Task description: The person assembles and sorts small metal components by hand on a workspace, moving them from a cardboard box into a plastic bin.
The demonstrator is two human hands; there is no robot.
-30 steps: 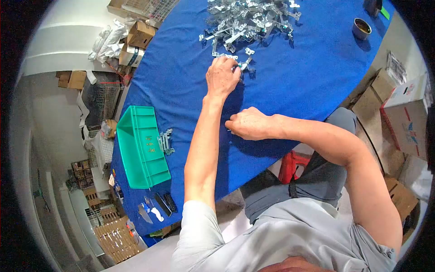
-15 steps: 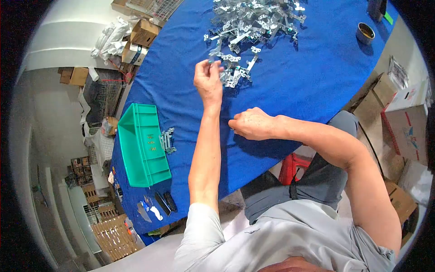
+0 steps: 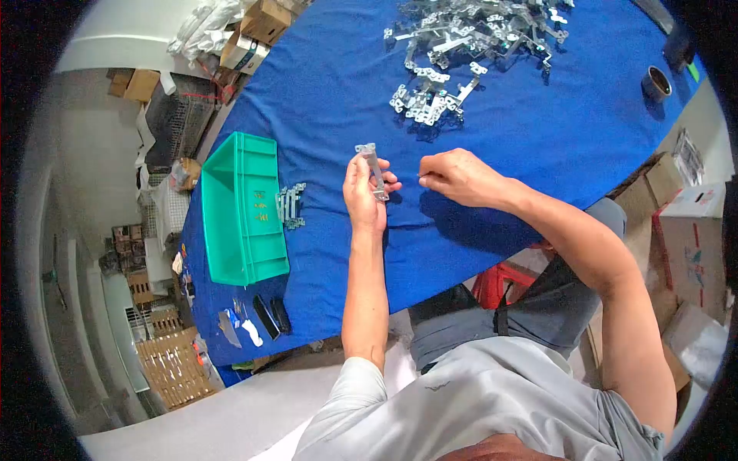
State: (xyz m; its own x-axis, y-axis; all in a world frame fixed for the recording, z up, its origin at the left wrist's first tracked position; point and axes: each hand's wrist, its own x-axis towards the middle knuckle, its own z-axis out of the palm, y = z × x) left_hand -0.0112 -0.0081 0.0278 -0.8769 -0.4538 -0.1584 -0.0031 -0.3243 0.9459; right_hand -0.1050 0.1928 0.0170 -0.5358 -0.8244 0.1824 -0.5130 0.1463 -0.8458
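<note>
My left hand (image 3: 361,200) grips a silver metal bracket (image 3: 375,174), a narrow strip with wider ends, held roughly upright across the fingers. To its right, my right hand (image 3: 461,178) is closed in a pinch, fingertips pointing at the bracket but apart from it. Whatever sits between those fingertips is too small to make out. Beyond both hands lies a small cluster of similar brackets (image 3: 430,104), and behind that a large heap of brackets (image 3: 492,34). A neat row of brackets (image 3: 290,206) rests at the left, against the green bin (image 3: 265,180).
A blue cloth (image 3: 330,92) covers the table. Black-handled tools (image 3: 270,316) and a white item (image 3: 251,332) lie near the left front edge. A small round cup (image 3: 656,83) stands at the far right. Cardboard boxes (image 3: 696,253) are on the floor at right.
My left hand has come back from the cluster toward me, now with a bracket in it. My right hand has moved slightly up and right, still pinched. The view has shifted.
</note>
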